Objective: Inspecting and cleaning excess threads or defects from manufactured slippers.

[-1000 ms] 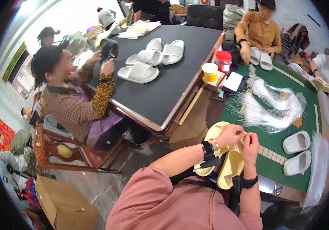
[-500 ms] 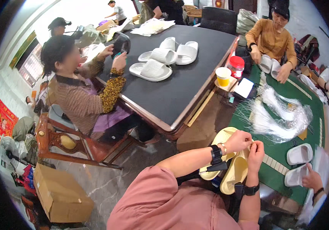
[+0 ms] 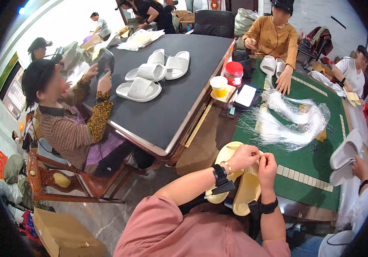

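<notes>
Both my hands are close together above a pair of pale yellow slide slippers. My left hand (image 3: 242, 157) is pinched over the strap area, near the left slipper (image 3: 219, 195). Its fingertips meet those of my right hand (image 3: 268, 170), closed beside the right slipper (image 3: 245, 198). Whatever is between the fingers is too small to make out. The slippers lie with their heels toward me, their straps partly covered by my hands. On the green tabletop (image 3: 274, 159) beyond lies a clear plastic bag with a bundle of thin white plastic strands (image 3: 289, 130).
On the dark table (image 3: 158, 124) at left lie several grey slippers (image 3: 139, 89). A yellow cup (image 3: 219, 87), a red-lidded jar (image 3: 233, 73) and a phone (image 3: 245, 95) stand between the tables. Co-workers sit around; one hand at right holds grey slippers (image 3: 346, 150). A cardboard box (image 3: 66, 233) is on the floor.
The view has swung right. A co-worker across the green table has reached one hand toward the strands. The slippers at right have been lifted and tilted by another person's hand. My hands stay pinched together.
</notes>
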Available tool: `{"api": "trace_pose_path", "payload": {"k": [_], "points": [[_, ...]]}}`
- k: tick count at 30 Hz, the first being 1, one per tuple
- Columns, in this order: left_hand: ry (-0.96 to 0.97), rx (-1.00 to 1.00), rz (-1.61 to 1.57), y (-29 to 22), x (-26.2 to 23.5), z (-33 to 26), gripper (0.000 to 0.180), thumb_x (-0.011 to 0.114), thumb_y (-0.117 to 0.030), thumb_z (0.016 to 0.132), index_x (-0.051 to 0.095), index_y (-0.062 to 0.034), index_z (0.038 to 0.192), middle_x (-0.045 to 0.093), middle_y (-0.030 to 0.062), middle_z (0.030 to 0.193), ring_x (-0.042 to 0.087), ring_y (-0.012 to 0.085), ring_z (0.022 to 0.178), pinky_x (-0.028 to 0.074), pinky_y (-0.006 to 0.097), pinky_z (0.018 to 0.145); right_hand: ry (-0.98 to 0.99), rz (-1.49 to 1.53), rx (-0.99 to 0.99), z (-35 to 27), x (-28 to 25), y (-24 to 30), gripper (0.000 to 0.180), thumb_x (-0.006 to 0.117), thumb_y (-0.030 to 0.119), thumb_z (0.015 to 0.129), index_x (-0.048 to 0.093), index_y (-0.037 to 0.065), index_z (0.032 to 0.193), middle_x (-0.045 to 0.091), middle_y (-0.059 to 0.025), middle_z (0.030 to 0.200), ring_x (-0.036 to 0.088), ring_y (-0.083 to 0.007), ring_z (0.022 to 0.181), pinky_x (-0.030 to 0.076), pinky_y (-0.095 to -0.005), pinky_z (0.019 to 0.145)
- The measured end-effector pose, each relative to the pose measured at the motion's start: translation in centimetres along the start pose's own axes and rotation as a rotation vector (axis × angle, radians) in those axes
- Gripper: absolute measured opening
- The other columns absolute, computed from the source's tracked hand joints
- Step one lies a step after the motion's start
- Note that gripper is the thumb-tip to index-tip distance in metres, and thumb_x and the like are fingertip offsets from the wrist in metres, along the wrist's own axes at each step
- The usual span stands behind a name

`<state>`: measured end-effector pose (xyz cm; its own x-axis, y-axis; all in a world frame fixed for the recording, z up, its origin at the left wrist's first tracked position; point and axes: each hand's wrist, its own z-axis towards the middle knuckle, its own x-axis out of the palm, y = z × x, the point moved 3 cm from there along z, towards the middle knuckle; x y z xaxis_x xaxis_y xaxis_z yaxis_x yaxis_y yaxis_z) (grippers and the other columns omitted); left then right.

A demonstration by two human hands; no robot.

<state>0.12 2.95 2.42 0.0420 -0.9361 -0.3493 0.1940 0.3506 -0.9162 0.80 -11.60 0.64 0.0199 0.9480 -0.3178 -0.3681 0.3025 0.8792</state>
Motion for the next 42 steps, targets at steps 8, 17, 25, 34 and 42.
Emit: {"api": "trace_pose_path", "payload": {"k": [8,17,25,34,42], "points": [[-0.014,0.005,0.037,0.3,0.1,0.1,0.015,0.063,-0.013,0.08,0.069,0.0003,0.083,0.067,0.0127,0.068,0.064,0.0187,0.06,0.049,0.03,0.058,0.012,-0.052,-0.001,-0.1,-0.1,0.5,0.007,0.053,0.005,0.089,0.056,0.0,0.089,0.059,-0.0146,0.078,0.059,-0.0256,0.07,0.047,-0.0355,0.066],[0.001,0.004,0.041,0.3,0.1,0.1,0.016,0.063,-0.013,0.08,0.069,0.0006,0.084,0.067,0.0129,0.069,0.064,0.0193,0.061,0.05,0.031,0.058,0.004,-0.048,-0.001,-0.2,-0.1,1.0,0.005,0.053,0.004,0.088,0.056,0.0,0.088,0.059,-0.0136,0.079,0.058,-0.0248,0.07,0.047,-0.0349,0.067],[0.023,-0.018,-0.002,0.0,0.1,-0.3,0.017,0.063,-0.014,0.083,0.068,0.0006,0.089,0.067,0.0131,0.073,0.063,0.0174,0.065,0.049,0.029,0.061,-0.03,0.057,0.077,-0.1,-0.3,0.5,0.009,0.052,0.007,0.091,0.057,-0.001,0.091,0.06,-0.0106,0.079,0.057,-0.02,0.072,0.047,-0.033,0.068],[-0.025,0.071,0.033,0.6,0.3,-0.1,0.015,0.062,-0.013,0.082,0.066,0.0006,0.082,0.064,0.0161,0.07,0.062,0.0264,0.062,0.048,0.035,0.058,0.027,-0.008,0.027,-0.1,-0.2,0.3,0.012,0.052,0.01,0.092,0.054,-0.001,0.089,0.053,-0.0089,0.076,0.048,-0.017,0.068,0.043,-0.0315,0.064],[-0.036,0.108,-0.024,0.8,0.5,-0.2,0.014,0.061,-0.012,0.08,0.065,0.001,0.079,0.063,0.0159,0.07,0.061,0.0256,0.062,0.048,0.035,0.058,0.051,-0.025,0.043,-0.1,0.0,0.3,0.011,0.052,0.009,0.092,0.053,-0.001,0.088,0.051,-0.0063,0.074,0.046,-0.0152,0.065,0.041,-0.0304,0.06]]}}
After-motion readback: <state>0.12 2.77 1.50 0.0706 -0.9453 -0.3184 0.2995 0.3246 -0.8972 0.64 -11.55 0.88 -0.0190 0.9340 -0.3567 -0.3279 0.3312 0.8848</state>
